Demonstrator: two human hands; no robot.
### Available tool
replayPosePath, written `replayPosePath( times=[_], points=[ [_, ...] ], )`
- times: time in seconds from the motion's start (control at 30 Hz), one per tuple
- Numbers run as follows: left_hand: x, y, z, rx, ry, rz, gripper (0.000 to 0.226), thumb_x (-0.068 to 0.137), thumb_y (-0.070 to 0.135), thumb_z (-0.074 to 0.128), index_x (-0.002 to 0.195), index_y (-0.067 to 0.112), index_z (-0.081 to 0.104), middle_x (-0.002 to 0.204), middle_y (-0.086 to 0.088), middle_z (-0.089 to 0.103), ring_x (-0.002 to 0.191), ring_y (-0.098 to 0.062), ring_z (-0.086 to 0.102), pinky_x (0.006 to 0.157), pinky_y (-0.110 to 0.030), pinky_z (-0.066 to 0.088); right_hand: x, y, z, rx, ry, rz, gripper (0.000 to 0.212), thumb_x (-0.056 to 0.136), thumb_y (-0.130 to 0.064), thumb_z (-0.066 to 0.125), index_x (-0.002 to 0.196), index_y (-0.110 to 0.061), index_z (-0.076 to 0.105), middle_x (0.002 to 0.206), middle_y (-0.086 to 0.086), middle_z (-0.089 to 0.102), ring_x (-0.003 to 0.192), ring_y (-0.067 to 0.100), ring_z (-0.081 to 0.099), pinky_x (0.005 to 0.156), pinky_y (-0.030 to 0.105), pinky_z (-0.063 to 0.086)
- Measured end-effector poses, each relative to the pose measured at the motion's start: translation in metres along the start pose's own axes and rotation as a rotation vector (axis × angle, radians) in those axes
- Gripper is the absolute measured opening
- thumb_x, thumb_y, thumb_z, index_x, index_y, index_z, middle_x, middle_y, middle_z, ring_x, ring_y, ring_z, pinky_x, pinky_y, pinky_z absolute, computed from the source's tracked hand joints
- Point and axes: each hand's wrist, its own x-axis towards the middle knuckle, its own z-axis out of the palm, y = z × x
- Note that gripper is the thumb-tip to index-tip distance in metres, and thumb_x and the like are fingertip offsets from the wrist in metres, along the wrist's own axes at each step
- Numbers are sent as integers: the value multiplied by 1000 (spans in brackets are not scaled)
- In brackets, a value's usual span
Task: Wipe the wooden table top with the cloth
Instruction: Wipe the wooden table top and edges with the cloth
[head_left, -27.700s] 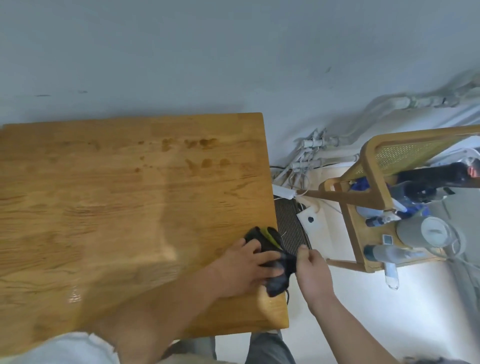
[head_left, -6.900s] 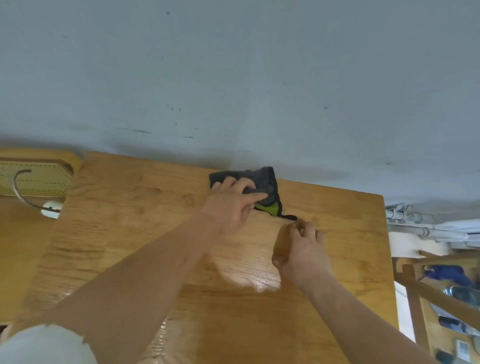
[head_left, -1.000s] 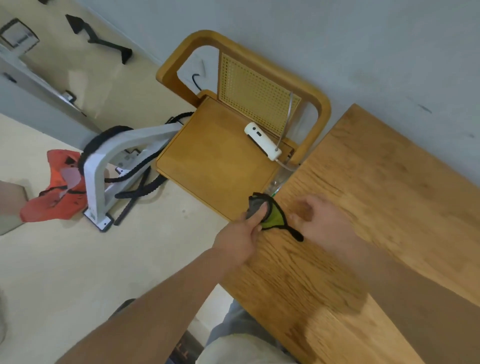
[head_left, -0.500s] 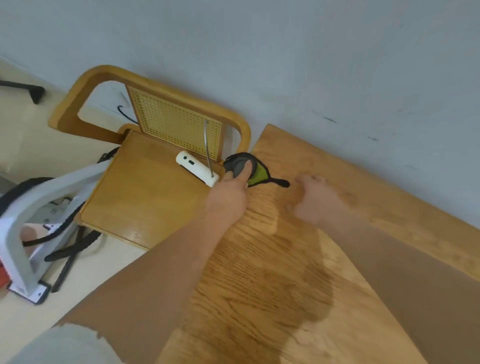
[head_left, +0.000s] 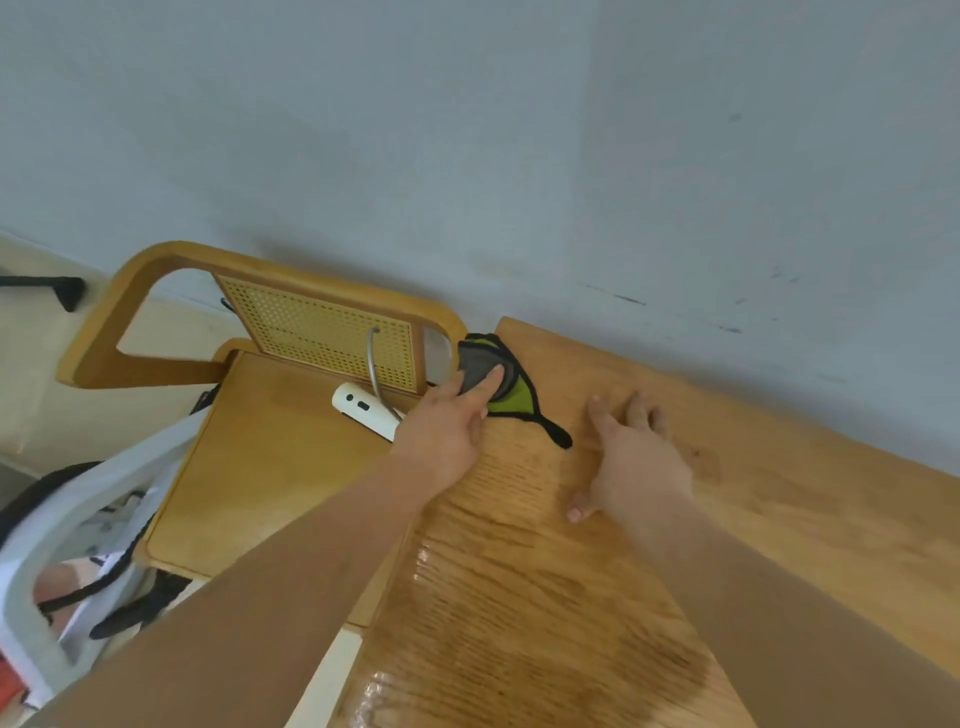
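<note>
Grey-and-green cloth (head_left: 511, 400) w/ black edging is lying at the far left corner of the wooden surface (head_left: 545, 597), right up nr the wall (head_left: 467, 156) & just beside the back of the chair (head_left: 249, 467). The left hand (head_left: 441, 441) is reaching in from the chair side & pressing down on the cloth's grey part w/ straight fingers (head_left: 488, 378), forefinger leading; nothing is being pinched or curled round. A thin black tail of the cloth is trailing out across the wood, ending just short of the right hand (head_left: 634, 467). That hand is resting palm-down on the bare wood, fingers (head_left: 636, 410) spread & flat, thumb sticking out toward the person, not touching the cloth. Glossy streaks are shining on the wood closer to the person's body. The chair, cane-backed, is standing tight against the surface's left edge, & a white gadget (head_left: 363, 413) w/ a grey cable is lying on its seat. Further left a white frame (head_left: 52, 545) w/ black straps is standing on the floor, too blurry to tell what it is.
</note>
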Motion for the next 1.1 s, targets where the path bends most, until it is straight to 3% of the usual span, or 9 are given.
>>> replayPosePath(
  times=[0.13,0.23,0.33,0.47,0.6,0.8,0.93,1.0,1.1],
  points=[
    [77,11,-17,-1,-65,24,56,109,27,34,160,44,20,160,-15,36,136,-39,45,107,-40,41,6,2,4,28,-4,14,149,55,-39,99,160,-42,-7,168,6,-24,156,33,-15,115,66,33],
    [113,23,-31,76,-140,24,53,105,31,33,157,43,29,159,-9,38,140,-33,41,109,-38,36,7,3,7,25,2,10,149,56,-40,98,160,-42,-8,167,5,-27,156,32,-16,115,64,34],
    [132,40,-43,200,-272,40,57,94,35,31,150,41,41,151,-3,47,134,-29,46,106,-42,43,10,4,10,27,-5,17,150,56,-38,99,160,-42,-9,166,6,-29,155,33,-18,117,63,32],
    [140,90,-36,322,-364,210,46,90,33,36,129,36,61,128,1,66,115,-26,59,92,-40,51,14,4,11,8,-25,11,151,56,-40,98,160,-41,-11,166,8,-29,154,35,-20,119,65,27],
    [133,148,-3,265,-438,357,42,87,29,44,125,36,60,108,2,68,98,-24,63,75,-37,49,15,5,8,23,-41,28,154,55,-39,99,158,-42,-15,164,5,-33,154,32,-24,120,64,25],
    [142,113,-29,254,-464,348,51,99,35,32,147,42,48,153,6,51,134,-22,50,101,-39,43,12,4,6,12,-37,19,150,56,-41,98,159,-44,-11,166,5,-30,155,31,-20,120,62,27],
    [148,68,-57,274,-459,189,50,103,36,26,146,35,52,153,2,51,134,-22,49,97,-34,38,12,5,9,21,-39,5,150,56,-42,98,159,-43,-11,167,5,-29,155,32,-19,120,64,24],
    [149,66,-57,306,-451,140,47,103,35,25,134,30,60,146,0,57,126,-23,53,98,-35,41,13,6,10,36,-28,1,150,55,-42,98,159,-44,-11,166,5,-29,155,32,-18,120,66,23],
    [144,99,-36,375,-392,133,35,101,33,25,89,27,57,110,-4,65,92,-20,55,87,-40,47,12,7,11,66,-9,2,149,55,-40,98,159,-44,-8,167,5,-28,155,32,-19,119,67,23]
  ],
)
